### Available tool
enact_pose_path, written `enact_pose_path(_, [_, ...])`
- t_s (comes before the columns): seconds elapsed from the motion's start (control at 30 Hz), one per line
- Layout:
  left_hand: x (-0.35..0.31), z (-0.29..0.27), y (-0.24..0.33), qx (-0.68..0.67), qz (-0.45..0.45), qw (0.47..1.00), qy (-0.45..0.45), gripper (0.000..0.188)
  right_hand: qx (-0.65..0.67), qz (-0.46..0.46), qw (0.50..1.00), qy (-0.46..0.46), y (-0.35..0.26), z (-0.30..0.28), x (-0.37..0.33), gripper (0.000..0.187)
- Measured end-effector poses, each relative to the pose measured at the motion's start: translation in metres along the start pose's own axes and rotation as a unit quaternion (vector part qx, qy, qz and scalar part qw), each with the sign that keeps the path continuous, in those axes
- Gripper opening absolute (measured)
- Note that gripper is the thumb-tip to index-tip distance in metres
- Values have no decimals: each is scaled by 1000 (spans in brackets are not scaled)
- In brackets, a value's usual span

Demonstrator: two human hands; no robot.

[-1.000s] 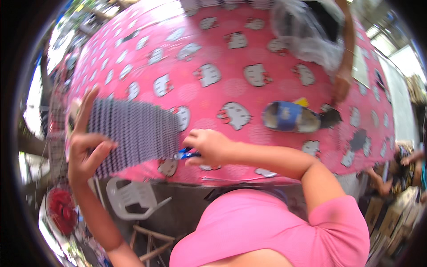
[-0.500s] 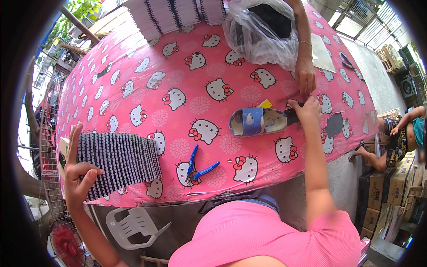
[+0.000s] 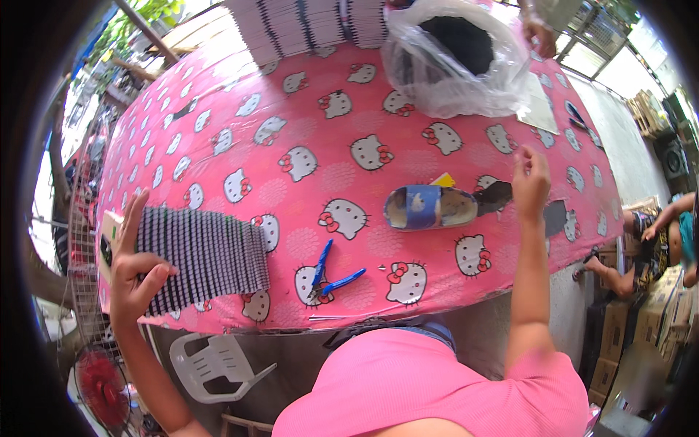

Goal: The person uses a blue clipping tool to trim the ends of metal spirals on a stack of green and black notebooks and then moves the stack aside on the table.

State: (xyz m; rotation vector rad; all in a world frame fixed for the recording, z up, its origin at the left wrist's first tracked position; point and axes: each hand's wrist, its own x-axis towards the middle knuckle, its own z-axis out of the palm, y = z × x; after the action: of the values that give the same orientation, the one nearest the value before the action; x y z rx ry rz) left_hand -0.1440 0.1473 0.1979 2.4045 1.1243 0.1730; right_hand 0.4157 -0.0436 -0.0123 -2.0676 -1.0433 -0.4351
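Touching striped stack (image 3: 207,251) on left of worktop (image 3: 291,204) with left hand (image 3: 132,280) (can't confirm grip).
Curled right hand (image 3: 534,175) near dark scrap (image 3: 496,195), can't tell if empty; probably partway, with pliers (image 3: 318,277) set down, can't judge remainder.

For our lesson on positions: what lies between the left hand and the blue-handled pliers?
Head view: from the left hand, the striped stack, then pink tablecloth before the pliers.

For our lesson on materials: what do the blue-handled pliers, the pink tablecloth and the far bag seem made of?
Blue-handled pliers: handles probably plastic or rubber, evenly coloured; head likely metal, greyish.
Pink tablecloth: looks like glossy plastic sheeting or vinyl, from its bright glare and creases.
Bag: thin, clear plastic film, apparently, being see-through and crinkled.
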Motion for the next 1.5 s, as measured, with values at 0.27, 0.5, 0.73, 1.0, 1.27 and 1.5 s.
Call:
enact_pose_path(0.27, [3, -9, 1, 26, 22, 999, 2, 26, 202, -394, 763, -472, -197, 63, -109, 80])
enact_pose_path(0.5, [4, -6, 1, 70, 88, 992, 50, 28, 105, -484, 730, -472, -206, 99, -146, 52])
enact_pose_path(0.73, [4, -2, -2, 61, 104, 991, 55, 31, 278, -374, 728, -503, -271, 88, -136, 41])
enact_pose_path(1.0, [6, -4, -5, 60, 98, 992, 56, 31, 299, -464, 748, -368, -283, 115, -140, 45])
enact_pose_path(1.27, [5, -4, -8, 66, 104, 990, 65, 31, 364, -383, 681, -507, -297, 123, -137, 37])
enact_pose_path(1.5, [7, -4, -7, 58, 107, 991, 61, 30, 330, -2, 456, -826, -306, 133, -110, 45])
